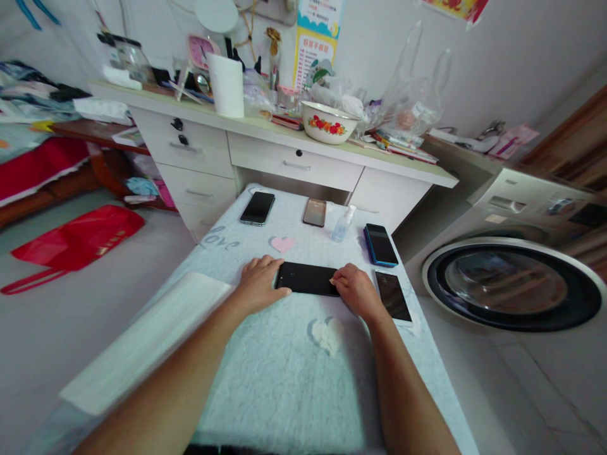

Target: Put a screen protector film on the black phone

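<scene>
A black smartphone point(306, 278) lies sideways on the cloth-covered table, its long side across my view. A small round mark shows near its left end, so it appears to be back side up. My left hand point(260, 281) grips the left end, thumb along the near edge and fingers at the far corner. At the other end, my right hand point(355, 287) is curled closed, with its fingertips pressed on the phone's right end; whether something thin is pinched there is hidden. Just right of that hand lies a white-framed phone point(393, 296), dark screen up.
Beyond the hands are a blue-edged phone point(380, 244), a clear spray bottle point(342, 224), a brownish phone case point(315, 212) and another black phone point(258, 208). A folded white cloth point(147, 341) lies along the left edge. A cluttered desk point(265, 129) and a washing machine point(512, 253) border the table.
</scene>
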Available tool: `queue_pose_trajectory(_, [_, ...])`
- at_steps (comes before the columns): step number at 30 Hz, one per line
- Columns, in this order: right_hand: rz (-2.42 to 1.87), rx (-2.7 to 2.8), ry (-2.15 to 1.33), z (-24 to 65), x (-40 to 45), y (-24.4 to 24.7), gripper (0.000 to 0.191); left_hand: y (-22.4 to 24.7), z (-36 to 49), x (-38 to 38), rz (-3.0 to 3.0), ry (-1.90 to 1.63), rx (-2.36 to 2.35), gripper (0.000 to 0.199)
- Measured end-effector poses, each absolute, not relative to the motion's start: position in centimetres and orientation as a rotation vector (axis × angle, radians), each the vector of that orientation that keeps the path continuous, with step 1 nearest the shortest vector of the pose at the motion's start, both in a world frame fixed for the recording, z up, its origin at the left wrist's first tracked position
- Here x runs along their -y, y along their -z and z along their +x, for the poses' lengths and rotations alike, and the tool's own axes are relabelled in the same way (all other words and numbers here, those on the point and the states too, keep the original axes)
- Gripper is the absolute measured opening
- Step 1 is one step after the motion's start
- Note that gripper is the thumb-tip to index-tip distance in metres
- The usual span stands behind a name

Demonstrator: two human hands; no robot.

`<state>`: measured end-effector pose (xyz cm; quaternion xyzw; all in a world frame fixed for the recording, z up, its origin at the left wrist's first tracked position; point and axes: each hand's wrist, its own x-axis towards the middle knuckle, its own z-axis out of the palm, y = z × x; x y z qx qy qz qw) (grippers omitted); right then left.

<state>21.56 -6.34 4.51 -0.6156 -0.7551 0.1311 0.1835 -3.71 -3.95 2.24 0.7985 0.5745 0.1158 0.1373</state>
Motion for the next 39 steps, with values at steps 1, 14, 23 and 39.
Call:
queue_pose_trajectory(1, [-1.746,2.123,-0.358,21.51,6.35,-4.51,0.01,-2.25,-3.7,3.95,2.31,-0.331,-1.665,0.062])
queue_pose_trajectory(14, [-1.766,2.112,-0.356,21.44,6.35,-4.59,0.011,-2.22,-3.79,3.92,2.313,-0.336,-1.653,0.061])
queue_pose_trajectory(23, [-1.745,2.102,-0.37,21.4,6.35,-4.51,0.012,-2.15,-3.79,3.88,2.313,-0.325,-1.653,0.062])
queue_pose_trajectory(39, [-1.738,2.075,-0.376,21.43,6.29,-4.35,0.011,-2.12,-3.8,3.85,2.32,-0.346,-1.647,0.06])
